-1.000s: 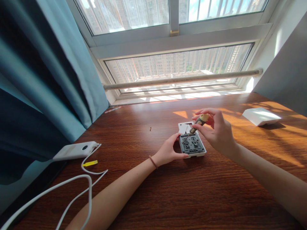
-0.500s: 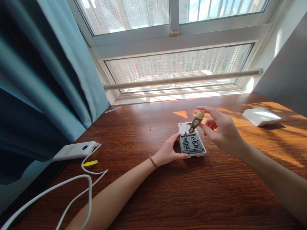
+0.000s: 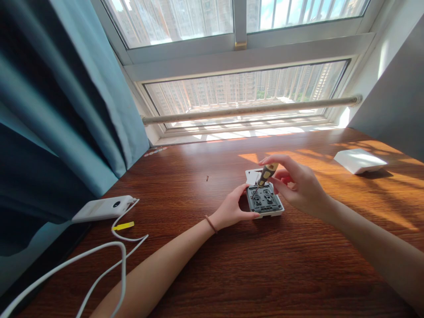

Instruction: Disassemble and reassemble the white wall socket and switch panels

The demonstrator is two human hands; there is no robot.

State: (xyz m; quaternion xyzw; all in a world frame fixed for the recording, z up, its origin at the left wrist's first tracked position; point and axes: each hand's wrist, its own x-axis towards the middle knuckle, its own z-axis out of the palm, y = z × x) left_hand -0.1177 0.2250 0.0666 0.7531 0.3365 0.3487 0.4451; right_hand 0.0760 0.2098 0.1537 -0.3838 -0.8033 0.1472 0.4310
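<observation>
A wall switch (image 3: 272,204) with a dark grey inner face and white edges lies on the brown table. My left hand (image 3: 234,206) grips its left side, thumb along the near edge and fingers at the far left corner. In my right hand (image 3: 294,179) is a screwdriver (image 3: 266,175) with a grey and yellow handle, held by the fingertips. It leans, and its tip meets the left part of the grey face; the exact contact is too small to make out. White flat pieces (image 3: 252,177) lie just behind the switch, partly covered by the screwdriver.
A small screw (image 3: 207,178) lies on the table left of the switch. A white box-like part (image 3: 360,160) sits at the right. On the left are a white power bank (image 3: 102,208), its white cable (image 3: 124,265) and a yellow tag (image 3: 123,226), beside a blue curtain (image 3: 109,110).
My right hand has moved slightly left and closed further round the screwdriver handle, its fingers now lower and over it. The left hand and the switch stay in place.
</observation>
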